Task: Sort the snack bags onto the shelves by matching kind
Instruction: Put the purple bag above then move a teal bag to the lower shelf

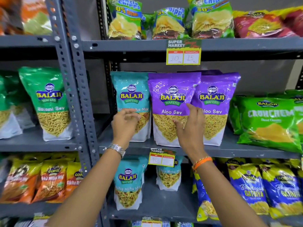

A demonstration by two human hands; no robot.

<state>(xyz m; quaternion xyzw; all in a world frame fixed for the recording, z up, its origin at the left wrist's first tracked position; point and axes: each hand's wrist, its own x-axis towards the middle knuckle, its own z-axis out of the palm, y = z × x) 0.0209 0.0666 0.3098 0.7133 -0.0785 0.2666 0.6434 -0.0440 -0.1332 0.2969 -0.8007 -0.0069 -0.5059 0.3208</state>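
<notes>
So the middle shelf (229, 150) in front of me is grey metal. Standing on it, left to right: a teal Khatta Mitha Mix bag (131, 95), two purple Aloo Sev bags (172, 95) side by side and overlapping a bit, then green Crunchem bags (268, 122) leaning back. The shelf above (131, 45) carries Uncle Chipps bags (211, 18). The shelf below (164, 205) has two more teal mix bags (128, 182) upright, plus blue Gathiya bags (249, 187) on the right.
</notes>
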